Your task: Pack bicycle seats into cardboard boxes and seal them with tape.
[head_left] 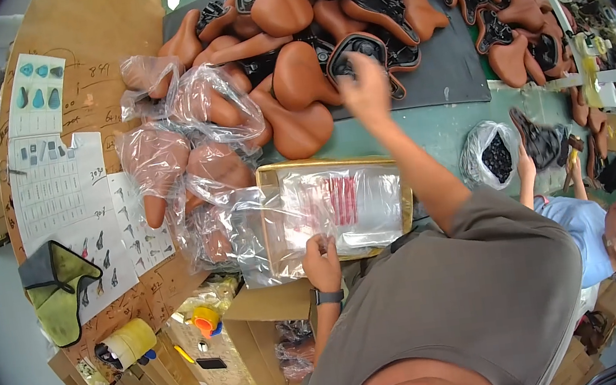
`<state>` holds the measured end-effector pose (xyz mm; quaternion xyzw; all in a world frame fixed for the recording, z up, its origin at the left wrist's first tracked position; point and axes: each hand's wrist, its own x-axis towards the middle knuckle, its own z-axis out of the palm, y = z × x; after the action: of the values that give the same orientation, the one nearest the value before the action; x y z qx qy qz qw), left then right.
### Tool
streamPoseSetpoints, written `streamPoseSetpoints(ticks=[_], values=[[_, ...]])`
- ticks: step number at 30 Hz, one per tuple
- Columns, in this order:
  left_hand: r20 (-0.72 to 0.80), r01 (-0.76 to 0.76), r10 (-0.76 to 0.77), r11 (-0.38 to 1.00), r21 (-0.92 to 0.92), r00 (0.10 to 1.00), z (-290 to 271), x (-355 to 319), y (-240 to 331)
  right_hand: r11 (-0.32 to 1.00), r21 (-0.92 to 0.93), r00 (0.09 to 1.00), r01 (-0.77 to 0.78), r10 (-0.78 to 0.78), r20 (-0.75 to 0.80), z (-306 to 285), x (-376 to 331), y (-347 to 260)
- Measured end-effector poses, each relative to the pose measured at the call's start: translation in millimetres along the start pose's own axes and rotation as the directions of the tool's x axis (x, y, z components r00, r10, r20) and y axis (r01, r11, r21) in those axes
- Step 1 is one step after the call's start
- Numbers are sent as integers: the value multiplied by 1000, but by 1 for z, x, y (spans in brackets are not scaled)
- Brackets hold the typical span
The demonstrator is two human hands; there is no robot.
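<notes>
My left hand [322,262] pinches the edge of a clear plastic bag [281,223] above an open, shallow box [407,207] of flat clear bags with red print. Out over the pile, my right hand [366,91] is slightly blurred, its fingers apart over an upturned bicycle saddle [376,44] with a black underside. Whether the fingers touch the saddle I cannot tell. Brown saddles lie heaped around it, one smooth side up [300,74]. To the left, several saddles sit inside clear bags, such as a bagged saddle [154,161].
An open carton [257,310] with bagged saddles stands below the table edge. Left is a cardboard panel [92,34] with paper sheets and a green-grey cloth cover [59,292]. At right, a bag of black parts [495,154] lies near a co-worker [573,225] handling a saddle.
</notes>
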<state>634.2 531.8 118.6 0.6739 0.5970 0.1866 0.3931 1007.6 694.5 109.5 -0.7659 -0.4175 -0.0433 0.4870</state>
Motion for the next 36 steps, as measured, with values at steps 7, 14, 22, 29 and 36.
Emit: streamPoseSetpoints(ticks=[7,14,22,29,36], values=[[70,-556,574,746,367,816,58,4,6,781,-468,782,-413,568,258,-31,-57,203],[560,-381,223,906,183,798,176,-37,-3,847,-316,743,-427,528,412,-50,-70,132],[595,-295,386,922,-250,705,236,-65,-39,-661,209,492,-721,-277,825,-303,-99,21],[198,-464,461,885,-31,865,189,-70,83,-817,153,668,-557,-331,666,-418,-209,-6],[583,338,38,783,-522,812,133,-101,106,622,547,812,-561,284,510,-468,-275,-16]])
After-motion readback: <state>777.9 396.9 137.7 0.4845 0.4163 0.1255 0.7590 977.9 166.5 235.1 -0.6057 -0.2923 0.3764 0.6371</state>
